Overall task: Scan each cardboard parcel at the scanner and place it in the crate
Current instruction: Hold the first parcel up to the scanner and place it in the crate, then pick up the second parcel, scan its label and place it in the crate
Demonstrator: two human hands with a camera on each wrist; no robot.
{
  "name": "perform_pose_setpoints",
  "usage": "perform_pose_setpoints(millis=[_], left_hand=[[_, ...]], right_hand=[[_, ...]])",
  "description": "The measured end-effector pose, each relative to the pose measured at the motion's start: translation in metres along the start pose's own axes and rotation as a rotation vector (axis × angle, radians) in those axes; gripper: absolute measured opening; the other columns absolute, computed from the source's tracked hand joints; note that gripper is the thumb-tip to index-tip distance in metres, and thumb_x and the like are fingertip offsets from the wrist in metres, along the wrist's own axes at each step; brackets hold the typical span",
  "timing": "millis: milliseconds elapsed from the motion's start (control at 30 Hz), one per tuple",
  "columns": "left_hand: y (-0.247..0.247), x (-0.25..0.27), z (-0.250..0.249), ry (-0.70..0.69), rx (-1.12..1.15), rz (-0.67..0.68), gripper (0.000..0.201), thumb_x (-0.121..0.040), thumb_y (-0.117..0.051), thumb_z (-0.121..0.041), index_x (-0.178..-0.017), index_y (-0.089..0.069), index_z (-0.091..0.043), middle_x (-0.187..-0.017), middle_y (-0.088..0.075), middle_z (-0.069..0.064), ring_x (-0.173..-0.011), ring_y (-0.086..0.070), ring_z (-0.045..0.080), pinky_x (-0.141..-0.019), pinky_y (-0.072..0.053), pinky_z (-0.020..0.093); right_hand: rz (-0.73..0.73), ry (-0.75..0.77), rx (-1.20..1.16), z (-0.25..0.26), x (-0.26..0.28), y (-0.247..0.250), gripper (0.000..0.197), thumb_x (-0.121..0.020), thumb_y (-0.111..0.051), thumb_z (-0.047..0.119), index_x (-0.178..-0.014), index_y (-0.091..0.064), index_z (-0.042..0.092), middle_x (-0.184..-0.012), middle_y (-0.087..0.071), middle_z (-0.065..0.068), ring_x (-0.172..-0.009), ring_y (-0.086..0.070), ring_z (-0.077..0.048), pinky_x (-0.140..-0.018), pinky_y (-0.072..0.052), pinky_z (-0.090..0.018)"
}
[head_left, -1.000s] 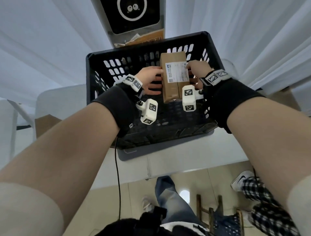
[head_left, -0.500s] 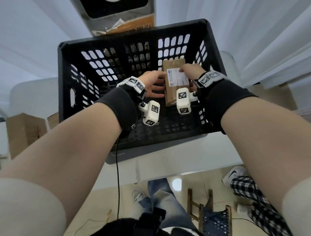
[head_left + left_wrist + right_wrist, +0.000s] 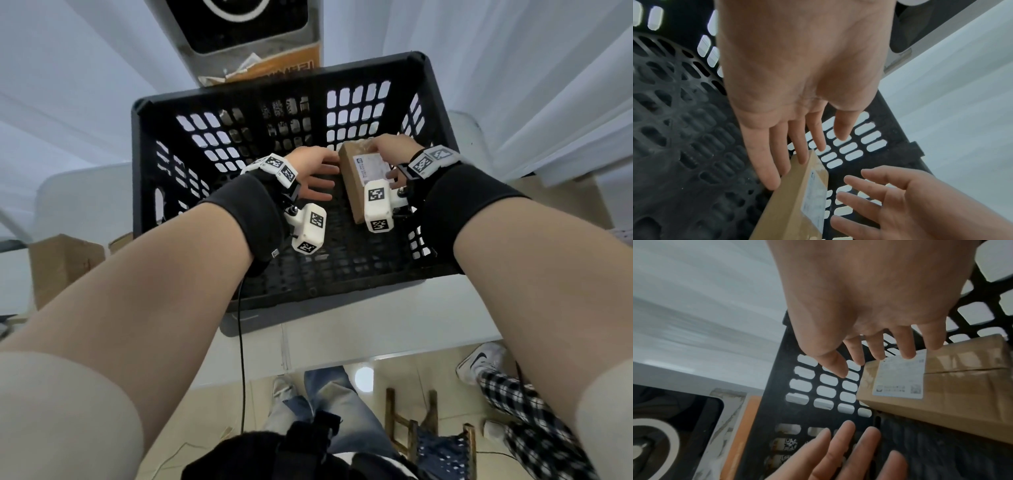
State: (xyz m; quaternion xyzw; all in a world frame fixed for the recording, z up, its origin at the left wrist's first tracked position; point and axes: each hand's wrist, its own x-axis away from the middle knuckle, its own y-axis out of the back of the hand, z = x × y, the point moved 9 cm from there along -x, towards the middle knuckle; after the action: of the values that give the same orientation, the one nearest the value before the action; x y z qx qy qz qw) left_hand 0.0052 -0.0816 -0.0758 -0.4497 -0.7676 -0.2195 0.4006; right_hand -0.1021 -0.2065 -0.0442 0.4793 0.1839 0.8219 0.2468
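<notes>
Inside the black crate (image 3: 144, 192), on its floor by the right wall | cardboard parcel (image 3: 356, 185) lies label up | left hand (image 3: 310, 171) fingers straight, loose, tips at parcel's left edge, gripping nothing | right hand (image 3: 394, 150) fingers spread, relaxed over parcel's far end | beyond crate: scanner (image 3: 239, 24)
</notes>
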Motion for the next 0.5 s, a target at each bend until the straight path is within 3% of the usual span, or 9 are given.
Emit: perform_pose_setpoints(millis=[100, 167, 233, 300, 367, 433, 500], left_hand=[[0.01, 0.015, -0.008, -0.027, 0.001, -0.004, 0.032, -0.1, -0.053, -0.028, -0.129, -0.061, -0.015, -0.124, -0.066, 0.004, -0.114, -0.061, 0.03, -0.085, -0.057, 0.048], [0.018, 0.026, -0.012, -0.047, 0.01, -0.015, 0.033, -0.1, -0.054, -0.028, -0.129, -0.061, -0.015, -0.121, -0.068, 0.004, -0.112, -0.062, 0.03, -0.08, -0.058, 0.047], [0.025, 0.037, -0.014, -0.066, 0.017, -0.02, 0.032, -0.1, -0.054, -0.028, -0.128, -0.062, -0.015, -0.122, -0.069, 0.004, -0.11, -0.063, 0.03, -0.08, -0.058, 0.046], [0.033, 0.047, -0.014, -0.08, 0.016, -0.023, 0.031, -0.1, -0.055, -0.028, -0.127, -0.062, -0.015, -0.122, -0.07, 0.003, -0.109, -0.065, 0.03, -0.083, -0.058, 0.046], [0.042, 0.057, -0.016, -0.098, 0.003, -0.027, 0.031, -0.099, -0.056, -0.028, -0.127, -0.062, -0.016, -0.121, -0.071, 0.002, -0.108, -0.066, 0.03, -0.087, -0.058, 0.047], [0.051, 0.069, -0.019, -0.123, -0.004, -0.031, 0.032, -0.099, -0.056, -0.027, -0.128, -0.062, -0.016, -0.12, -0.072, 0.002, -0.107, -0.067, 0.029, -0.088, -0.057, 0.047], [0.062, 0.08, -0.023, -0.154, -0.005, -0.031, 0.032, -0.099, -0.056, -0.027, -0.128, -0.061, -0.015, -0.117, -0.074, 0.001, -0.104, -0.069, 0.027, -0.087, -0.058, 0.046]], right_hand=[[0.01, 0.022, 0.046, 0.017, 0.011, -0.003, 0.044, -0.105, -0.035, 0.012, -0.145, -0.039, -0.006, -0.152, -0.04, -0.025, -0.141, -0.039, -0.036, -0.12, -0.026, -0.042], [-0.015, 0.067, 0.065, 0.033, 0.02, -0.004, 0.043, -0.104, -0.037, 0.009, -0.145, -0.041, -0.003, -0.148, -0.044, -0.025, -0.136, -0.045, -0.038, -0.117, -0.033, -0.043], [-0.028, 0.092, 0.043, 0.046, 0.029, -0.009, 0.041, -0.102, -0.042, 0.012, -0.142, -0.046, 0.002, -0.142, -0.051, -0.022, -0.126, -0.055, -0.036, -0.108, -0.046, -0.043], [-0.003, 0.127, -0.007, 0.056, 0.034, -0.017, 0.043, -0.1, -0.045, 0.019, -0.141, -0.048, 0.008, -0.141, -0.053, -0.017, -0.111, -0.061, -0.029, -0.089, -0.055, -0.044], [0.03, 0.091, -0.182, 0.06, 0.042, -0.025, 0.047, -0.096, -0.047, 0.027, -0.141, -0.049, 0.014, -0.143, -0.053, -0.012, -0.085, -0.059, -0.017, -0.068, -0.053, -0.036], [0.03, 0.081, -0.258, 0.066, 0.047, -0.029, 0.042, -0.095, -0.047, 0.028, -0.135, -0.054, 0.016, -0.134, -0.056, -0.011, -0.071, -0.052, -0.012, -0.062, -0.05, -0.032], [0.037, 0.058, -0.344, 0.075, 0.057, -0.037, 0.029, -0.093, -0.049, 0.027, -0.119, -0.059, 0.019, -0.124, -0.058, -0.006, -0.062, -0.051, -0.015, -0.053, -0.047, -0.031]])
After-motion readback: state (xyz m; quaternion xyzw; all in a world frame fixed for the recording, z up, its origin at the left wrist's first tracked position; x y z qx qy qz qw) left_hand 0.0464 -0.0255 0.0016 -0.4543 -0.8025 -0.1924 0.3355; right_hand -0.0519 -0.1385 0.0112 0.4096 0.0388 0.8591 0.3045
